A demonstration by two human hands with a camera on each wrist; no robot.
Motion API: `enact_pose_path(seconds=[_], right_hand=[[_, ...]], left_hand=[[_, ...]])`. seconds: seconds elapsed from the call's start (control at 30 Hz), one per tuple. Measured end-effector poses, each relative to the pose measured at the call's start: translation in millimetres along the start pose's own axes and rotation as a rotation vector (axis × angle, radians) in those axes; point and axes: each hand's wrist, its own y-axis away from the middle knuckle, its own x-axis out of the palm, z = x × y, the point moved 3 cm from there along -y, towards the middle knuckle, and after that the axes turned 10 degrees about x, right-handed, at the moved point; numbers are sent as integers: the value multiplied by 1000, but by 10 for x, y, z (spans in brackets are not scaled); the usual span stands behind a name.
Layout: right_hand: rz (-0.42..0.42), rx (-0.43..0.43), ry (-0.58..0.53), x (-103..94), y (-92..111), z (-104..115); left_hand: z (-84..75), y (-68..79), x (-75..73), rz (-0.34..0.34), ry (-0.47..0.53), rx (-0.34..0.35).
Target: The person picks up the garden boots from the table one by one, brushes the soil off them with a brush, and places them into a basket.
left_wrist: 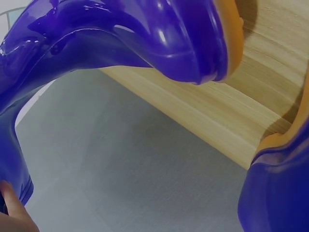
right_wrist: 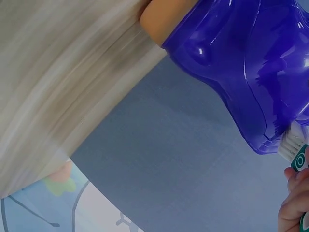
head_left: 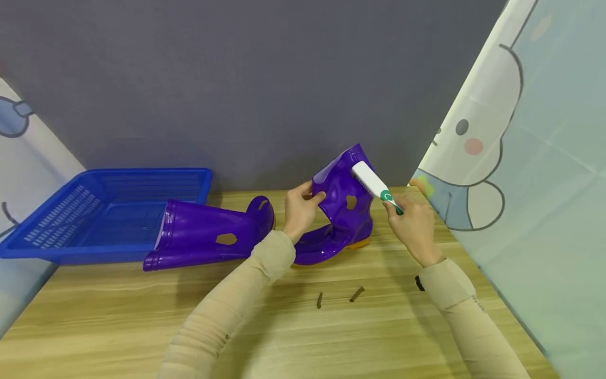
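My left hand (head_left: 301,208) grips the top edge of a purple rain boot (head_left: 338,195), thumb on the near side. That boot stands on its orange sole (head_left: 359,244) with its shaft bent and dented; a tan patch shows on the shaft. My right hand (head_left: 414,223) holds a white scrub brush (head_left: 371,180) by its green-and-white handle. In the right wrist view the white bristles (right_wrist: 292,140) touch the purple surface. A second purple boot (head_left: 203,231) lies on its side to the left, also with a tan patch. In the left wrist view only some fingers (left_wrist: 13,208) show.
A blue plastic basket (head_left: 71,255) stands at the left of the wooden table (head_left: 379,337), behind the lying boot's opening. Two small brown sticks (head_left: 357,294) lie on the near part of the table. A grey panel (head_left: 265,95) rises behind, and a cartoon curtain (head_left: 544,263) hangs at the right.
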Motion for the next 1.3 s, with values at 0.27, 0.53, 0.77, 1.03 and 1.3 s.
enact_pose_path(seconds=[0.27,0.53,0.77,1.03,1.3], right_hand=[[10,-23,6,-8,65,-30],[13,-25,21,-55,130,-68],[2,-27,24,-78,147,-77],[12,-11,39,-106,193,-110],[11,-10,31,-157,231,-154]], left_hand=[[12,3,-4,-4,-11,-16],[-1,23,9,1,-1,-8],[1,10,5,-2,10,-12],[29,9,-7,-5,16,-22],[-5,-23,-45,-32,1,15]])
